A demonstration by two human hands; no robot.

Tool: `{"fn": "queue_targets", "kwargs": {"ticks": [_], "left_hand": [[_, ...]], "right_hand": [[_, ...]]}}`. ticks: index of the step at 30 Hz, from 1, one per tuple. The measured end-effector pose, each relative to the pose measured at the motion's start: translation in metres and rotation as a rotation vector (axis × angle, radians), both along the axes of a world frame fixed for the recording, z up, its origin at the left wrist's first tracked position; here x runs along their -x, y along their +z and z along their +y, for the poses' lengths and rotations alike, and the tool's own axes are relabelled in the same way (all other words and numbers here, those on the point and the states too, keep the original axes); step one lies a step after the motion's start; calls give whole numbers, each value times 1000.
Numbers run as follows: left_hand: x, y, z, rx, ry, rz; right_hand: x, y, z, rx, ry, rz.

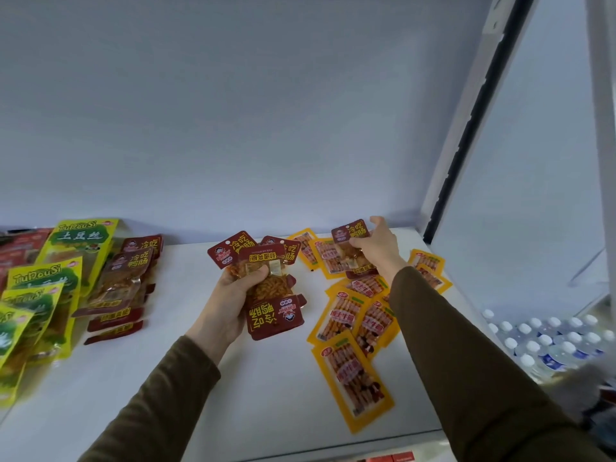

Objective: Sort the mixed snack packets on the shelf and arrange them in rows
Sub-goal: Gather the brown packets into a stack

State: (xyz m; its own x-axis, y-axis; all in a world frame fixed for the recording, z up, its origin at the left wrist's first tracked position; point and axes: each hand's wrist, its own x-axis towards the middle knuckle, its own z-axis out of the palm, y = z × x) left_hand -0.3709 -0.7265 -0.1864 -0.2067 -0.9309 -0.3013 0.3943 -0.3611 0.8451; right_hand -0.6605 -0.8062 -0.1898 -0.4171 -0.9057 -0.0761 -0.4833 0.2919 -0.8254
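Left hand (230, 295) is clamped round a bunch of dark red packets (270, 288), thumb across the front, fingers (256, 273) curled over the middle of the stack. I count at least three or four in there, fanned out, and they don't agree on direction: the front one reads upside down with its header toward me, the ones behind have their hang-tabs pointing up toward the back wall. Long axes run roughly near-to-far, slightly splayed.

Right hand (376, 248) is out at the back of the shelf (266, 378), pinching one more red packet (351, 243) by its lower half, thumb and forefinger on it, remaining fingers lifted and spread. That one stands header-up, long axis tilted a touch to the right, held just above the yellow packets (346, 321).

Those yellow ones lie scattered flat on the right side, overlapping, long axes mostly near-to-far but skewed. Sorted red ones (123, 288) and green-yellow bags (50, 281) sit in overlapping rows on the left.

Risks as I see them: the fanned bunch is loose, so adding another could squeeze one out and drop it. My right sleeve (450, 328) hangs over the yellow scatter; pulling back low could drag them toward the shelf edge. And the flipped front packet would spoil the row unless turned.
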Motion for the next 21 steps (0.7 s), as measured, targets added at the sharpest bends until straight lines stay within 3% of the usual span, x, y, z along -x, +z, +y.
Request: {"fn": "queue_targets", "kwargs": {"ticks": [4,6,9,11,17,21], "left_hand": [[2,0,-4,14,12,-46],[3,0,-6,19,10,-57],[5,1,-7,20,36,-78],[6,4,-8,37,56,-100],[0,12,-8,98,131,-161],[-15,12,-8,130,160,-236]], "right_hand": [[-9,26,13,286,-13,-157],[-28,47,28,350,83,-411],[-72,56,52,257,322,-842],[-105,44,67,197,325,-827],[-160,19,74,272,56,-726],[-183,15,66,156,55,-851]]}}
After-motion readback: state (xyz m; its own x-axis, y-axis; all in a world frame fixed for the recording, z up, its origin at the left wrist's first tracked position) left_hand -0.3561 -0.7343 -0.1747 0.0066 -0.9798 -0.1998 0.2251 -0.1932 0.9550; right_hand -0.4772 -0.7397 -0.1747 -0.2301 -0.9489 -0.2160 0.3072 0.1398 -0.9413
